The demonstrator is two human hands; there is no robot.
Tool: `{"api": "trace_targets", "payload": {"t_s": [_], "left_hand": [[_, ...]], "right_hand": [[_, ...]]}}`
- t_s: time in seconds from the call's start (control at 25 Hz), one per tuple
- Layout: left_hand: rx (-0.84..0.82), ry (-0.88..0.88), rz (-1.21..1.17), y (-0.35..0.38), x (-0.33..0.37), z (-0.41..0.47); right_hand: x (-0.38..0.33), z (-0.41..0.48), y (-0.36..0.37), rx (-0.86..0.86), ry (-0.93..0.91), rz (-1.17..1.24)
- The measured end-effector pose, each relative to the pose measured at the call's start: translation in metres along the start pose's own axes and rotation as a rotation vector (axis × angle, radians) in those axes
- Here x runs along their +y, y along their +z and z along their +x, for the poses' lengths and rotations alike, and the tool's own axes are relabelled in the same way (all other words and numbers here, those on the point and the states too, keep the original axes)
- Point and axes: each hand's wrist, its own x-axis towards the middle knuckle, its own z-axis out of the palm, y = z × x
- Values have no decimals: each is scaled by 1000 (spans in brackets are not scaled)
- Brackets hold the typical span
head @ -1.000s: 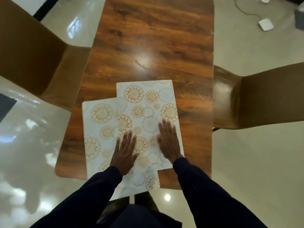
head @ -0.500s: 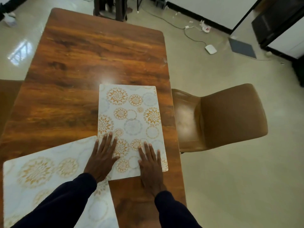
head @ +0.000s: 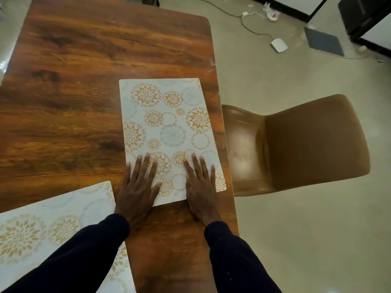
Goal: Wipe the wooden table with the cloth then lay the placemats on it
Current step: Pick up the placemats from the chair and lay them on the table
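Observation:
A white placemat (head: 167, 123) with orange and grey flower rings lies flat near the right edge of the wooden table (head: 84, 70). My left hand (head: 138, 185) presses flat on its near left corner, fingers straight. My right hand (head: 200, 185) lies flat on its near right part, fingers spread. A second placemat (head: 48, 225) of the same pattern lies at the near left, partly under my left sleeve. No cloth is in view.
A brown chair (head: 306, 142) stands close against the table's right side. On the floor behind it lie a white device (head: 279, 45) with a cable and a dark mat (head: 323, 41).
The two placemats, overlapped a second ago, now lie apart. Both hands have slid the upper mat right and away toward the table's right edge; the view turned right.

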Motion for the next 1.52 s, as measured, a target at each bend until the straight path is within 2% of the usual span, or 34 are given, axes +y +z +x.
{"api": "trace_targets", "payload": {"t_s": [0.24, 0.44, 0.68, 1.52], "left_hand": [[-95, 107, 25, -2, -18, 34], [-161, 83, 5, -8, -20, 35], [-155, -45, -35, -13, 15, 0], [-258, -41, -44, -7, 18, 27]], "right_hand": [[0, 2, -2, 30, 72, -15], [-9, 0, -6, -13, 120, -33], [-21, -11, -5, -12, 183, -76], [7, 3, -8, -11, 96, -72]]}}
